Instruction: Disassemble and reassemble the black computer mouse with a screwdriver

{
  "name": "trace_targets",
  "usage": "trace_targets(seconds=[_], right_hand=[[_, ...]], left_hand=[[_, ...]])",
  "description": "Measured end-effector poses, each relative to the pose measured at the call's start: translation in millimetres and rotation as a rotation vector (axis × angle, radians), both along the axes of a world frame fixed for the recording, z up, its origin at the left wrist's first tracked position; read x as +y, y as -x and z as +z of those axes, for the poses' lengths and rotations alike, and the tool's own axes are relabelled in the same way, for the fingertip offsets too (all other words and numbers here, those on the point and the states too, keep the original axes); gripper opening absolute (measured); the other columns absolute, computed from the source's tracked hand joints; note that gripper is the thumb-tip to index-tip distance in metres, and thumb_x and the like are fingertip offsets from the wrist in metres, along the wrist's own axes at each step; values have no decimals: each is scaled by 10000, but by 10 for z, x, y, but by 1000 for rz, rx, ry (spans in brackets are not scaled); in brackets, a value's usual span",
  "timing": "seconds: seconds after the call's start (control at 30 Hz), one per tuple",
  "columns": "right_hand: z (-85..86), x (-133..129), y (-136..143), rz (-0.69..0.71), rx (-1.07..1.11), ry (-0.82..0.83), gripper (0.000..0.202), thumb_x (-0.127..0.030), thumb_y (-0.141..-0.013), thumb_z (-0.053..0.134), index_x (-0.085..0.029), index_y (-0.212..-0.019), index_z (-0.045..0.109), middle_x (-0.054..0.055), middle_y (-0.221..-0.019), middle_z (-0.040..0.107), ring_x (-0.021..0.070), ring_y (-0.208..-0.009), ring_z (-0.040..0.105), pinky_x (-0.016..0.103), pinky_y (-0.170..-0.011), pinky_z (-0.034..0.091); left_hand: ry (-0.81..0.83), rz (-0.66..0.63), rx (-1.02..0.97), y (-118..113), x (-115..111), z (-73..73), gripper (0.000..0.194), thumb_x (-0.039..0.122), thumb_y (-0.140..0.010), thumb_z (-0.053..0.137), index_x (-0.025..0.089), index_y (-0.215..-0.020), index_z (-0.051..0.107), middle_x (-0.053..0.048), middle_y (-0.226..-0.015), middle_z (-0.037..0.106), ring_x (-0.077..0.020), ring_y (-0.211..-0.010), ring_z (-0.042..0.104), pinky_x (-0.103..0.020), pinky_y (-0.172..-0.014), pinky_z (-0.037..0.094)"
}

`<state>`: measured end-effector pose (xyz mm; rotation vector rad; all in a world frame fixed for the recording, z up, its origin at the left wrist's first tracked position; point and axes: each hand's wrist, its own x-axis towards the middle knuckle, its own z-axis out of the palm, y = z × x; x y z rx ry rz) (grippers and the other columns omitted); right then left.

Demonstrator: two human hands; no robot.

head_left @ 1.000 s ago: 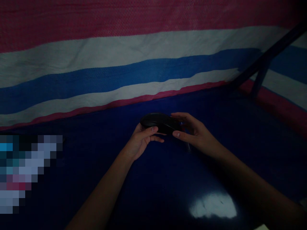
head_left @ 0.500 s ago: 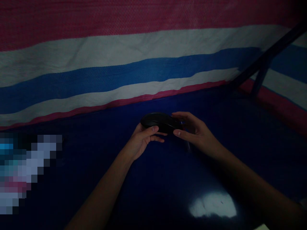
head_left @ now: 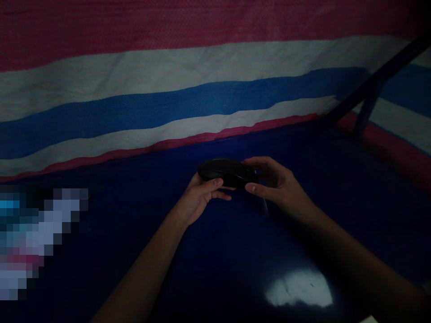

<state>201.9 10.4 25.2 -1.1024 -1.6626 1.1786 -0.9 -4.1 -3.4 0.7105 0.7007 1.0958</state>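
A dark, rounded object (head_left: pixel 224 170), shaped like a computer mouse, is held above the dark blue surface (head_left: pixel 215 255). My left hand (head_left: pixel 204 195) grips its left end, thumb on the near side and fingers underneath. At its right end, my right hand (head_left: pixel 274 181) pinches it between thumb and fingers. A thin pale line (head_left: pixel 265 205) shows just below my right hand; what it is cannot be made out. The picture is dim, so details of the object are hidden.
Behind the surface hangs a sheet (head_left: pixel 188 105) with red, white and blue stripes. A dark slanted bar (head_left: pixel 380 80) stands at the right. A pixelated patch (head_left: pixel 43 233) covers the left edge. Light reflects near the front, and a pale corner (head_left: pixel 369 319) shows at the bottom.
My right hand has shifted very slightly to the right. Both hands otherwise keep the same hold on the dark object.
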Motion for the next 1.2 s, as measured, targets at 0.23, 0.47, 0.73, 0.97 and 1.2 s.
trace_targets(seconds=[0.23, 0.47, 0.73, 0.97, 1.2], right_hand=[[-6, 9, -8, -11, 11, 51, 447, -368, -659, 809, -258, -1050, 623, 29, -1049, 665, 208, -980, 634, 362, -811, 495], [5, -13, 2, -25, -35, -5, 438, -367, -674, 798, -255, -1061, 626, 26, -1033, 660, 201, -954, 628, 348, -791, 494], [43, 8, 1, -8, 76, 94, 434, -338, -643, 824, -252, -1016, 619, 18, -990, 688, 196, -930, 652, 334, -790, 504], [7, -38, 1, -37, -28, -29, 458, -365, -665, 808, -258, -1059, 600, 43, -1090, 659, 227, -1023, 624, 384, -850, 482], [9, -7, -2, -17, 35, 39, 516, -351, -629, 829, -250, -1062, 567, 33, -1027, 683, 209, -951, 649, 353, -794, 486]], left_hand=[[2, -9, 8, -7, -3, 22, 415, 268, -683, 753, 127, -1051, 624, -99, -930, 710, -223, -766, 696, -306, -615, 567], [5, -8, 22, -5, -4, 24, 423, 261, -680, 755, 126, -1056, 618, -99, -930, 706, -224, -766, 695, -311, -627, 562], [1, -8, 8, -8, -9, 44, 417, 252, -671, 770, 132, -1042, 625, -84, -904, 710, -213, -761, 699, -292, -615, 577], [-2, -2, 15, 1, -5, 24, 397, 243, -679, 747, 140, -1045, 636, -91, -937, 710, -214, -773, 696, -296, -622, 567], [-25, -13, 34, 2, -9, 5, 375, 260, -696, 739, 141, -1040, 650, -93, -938, 711, -214, -774, 692, -307, -633, 566]])
